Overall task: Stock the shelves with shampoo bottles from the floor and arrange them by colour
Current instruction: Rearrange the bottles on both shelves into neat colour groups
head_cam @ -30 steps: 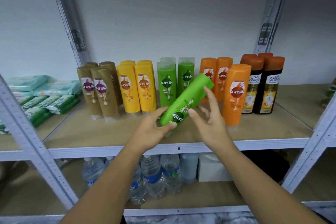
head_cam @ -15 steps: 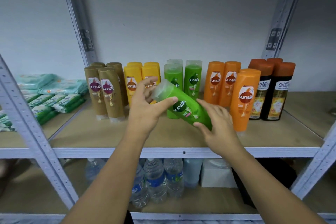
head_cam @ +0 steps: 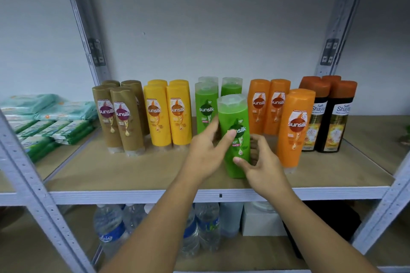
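Observation:
A green Sunsilk bottle (head_cam: 233, 115) stands upright, clear cap up, near the front of the wooden shelf (head_cam: 133, 173). My right hand (head_cam: 264, 166) holds its lower right side, thumb on the front and fingers curled behind. My left hand (head_cam: 204, 155) touches the label with its thumb, its fingers stretched out along the bottle's left side. Behind it stand more green bottles (head_cam: 205, 108). The row runs brown (head_cam: 124, 117), yellow (head_cam: 168, 113), green, orange (head_cam: 269, 104), then dark bottles with rust caps (head_cam: 332, 117).
One orange bottle (head_cam: 295, 126) stands forward, just right of my right hand. Green wipe packs (head_cam: 48, 117) fill the neighbouring bay on the left. Water bottles (head_cam: 108, 226) and a white box (head_cam: 259, 221) sit on the lower shelf. Grey steel posts (head_cam: 33, 184) frame the bay.
The green bottle was tilted in both hands above the shelf; it now stands upright on the board in front of the other green ones. My left fingers have loosened.

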### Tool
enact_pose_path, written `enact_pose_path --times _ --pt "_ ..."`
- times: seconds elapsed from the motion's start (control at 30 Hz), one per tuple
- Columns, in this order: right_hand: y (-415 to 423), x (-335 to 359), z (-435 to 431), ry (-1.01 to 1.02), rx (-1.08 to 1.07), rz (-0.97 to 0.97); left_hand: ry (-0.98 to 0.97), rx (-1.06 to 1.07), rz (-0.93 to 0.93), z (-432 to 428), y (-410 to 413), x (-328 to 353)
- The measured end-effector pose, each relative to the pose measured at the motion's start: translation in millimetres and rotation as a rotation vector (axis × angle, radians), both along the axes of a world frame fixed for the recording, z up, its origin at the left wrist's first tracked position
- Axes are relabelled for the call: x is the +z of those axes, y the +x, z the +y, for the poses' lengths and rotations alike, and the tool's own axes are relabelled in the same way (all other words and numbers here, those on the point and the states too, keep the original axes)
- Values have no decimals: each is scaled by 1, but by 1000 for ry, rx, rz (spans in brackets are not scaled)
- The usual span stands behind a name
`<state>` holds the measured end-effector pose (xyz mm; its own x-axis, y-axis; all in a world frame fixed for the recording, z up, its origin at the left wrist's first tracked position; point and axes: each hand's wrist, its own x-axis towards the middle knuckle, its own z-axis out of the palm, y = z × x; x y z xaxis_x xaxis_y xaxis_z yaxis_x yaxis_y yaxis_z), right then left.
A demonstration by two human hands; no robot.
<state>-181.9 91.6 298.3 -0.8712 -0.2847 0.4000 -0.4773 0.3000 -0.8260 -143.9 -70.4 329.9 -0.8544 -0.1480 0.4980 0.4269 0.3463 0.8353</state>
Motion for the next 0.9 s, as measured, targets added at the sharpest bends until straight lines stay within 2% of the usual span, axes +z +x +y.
enact_pose_path --times 0.17,0.27,0.4,0.6,0.9 --pt "-10 -4 3 -54 -16 -66 -492 58 -147 -19 -5 -32" --pt "-15 -2 3 -39 -17 -73 -671 119 -250 -31 -10 -49" --pt "-21 -2 2 13 -17 -73 -732 171 -340 -40 -8 -57" --pt "-26 -10 -1 214 -47 -106 -804 174 -331 -42 -7 -61" --pt "-53 -23 -28 136 -146 -44 -828 220 -319 -49 -10 -63"
